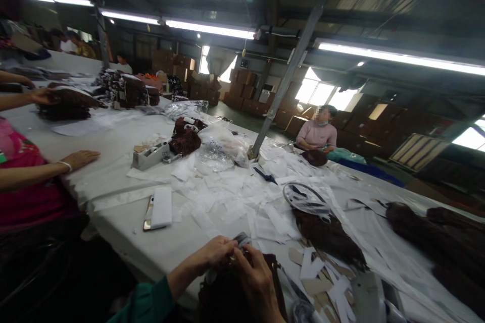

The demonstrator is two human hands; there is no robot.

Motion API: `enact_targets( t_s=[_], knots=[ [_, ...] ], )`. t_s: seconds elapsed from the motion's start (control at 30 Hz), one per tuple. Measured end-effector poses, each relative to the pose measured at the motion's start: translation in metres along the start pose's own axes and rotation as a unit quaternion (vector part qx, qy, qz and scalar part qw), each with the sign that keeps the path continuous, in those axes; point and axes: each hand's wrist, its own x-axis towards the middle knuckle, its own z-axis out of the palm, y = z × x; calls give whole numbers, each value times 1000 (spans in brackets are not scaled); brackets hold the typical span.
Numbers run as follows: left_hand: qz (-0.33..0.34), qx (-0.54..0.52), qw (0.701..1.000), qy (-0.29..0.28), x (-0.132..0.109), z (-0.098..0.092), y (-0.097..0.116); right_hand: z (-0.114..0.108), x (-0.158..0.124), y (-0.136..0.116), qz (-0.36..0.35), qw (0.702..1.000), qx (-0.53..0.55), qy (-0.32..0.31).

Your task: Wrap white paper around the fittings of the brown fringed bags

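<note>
My left hand [215, 254], in a green sleeve, and my right hand [254, 276] meet at the near edge of the white table [113, 171]. Both are closed in a pinch on a small grey-white piece [241, 238] at the top of a dark brown hairpiece [227, 292] lying under them. Scattered white paper strips [242, 197] cover the table just beyond my hands. Another brown hairpiece [326, 234] lies to the right of them.
A phone under a white slip [159, 209] lies to the left. A person in a pink top rests a hand [78, 159] on the table. Another person in pink [318, 133] sits across. A grey pole [280, 81] rises from the table. Brown hairpieces [435, 237] are piled at right.
</note>
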Motion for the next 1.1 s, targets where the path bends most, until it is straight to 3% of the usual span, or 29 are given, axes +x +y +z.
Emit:
enact_targets(
  t_s=[0.13, 0.3, 0.5, 0.6, 0.77, 0.97, 1.1],
  knots=[
    [-2, 27, 1000, 8, -2, 0, 2, -3, 5, 2, -38, 999, -9, 8],
    [21, 66, 997, 37, -2, -1, -1, -3, 8, 9, -55, 996, 61, -36],
    [99, 136, 975, 147, 5, -2, -8, 2, 7, 7, 120, 984, 119, -55],
    [97, 128, 970, 182, 10, -1, -10, 3, 8, 1, 154, 975, 143, -76],
    [68, 78, 982, 157, 13, 3, -12, 7, 12, -8, 192, 962, 150, -125],
    [67, 102, 982, 146, 15, 2, -12, 13, 12, -13, 240, 947, 182, -115],
    [71, 144, 975, 155, 19, 4, -10, 20, 11, -13, 317, 916, 227, -92]
  ],
)
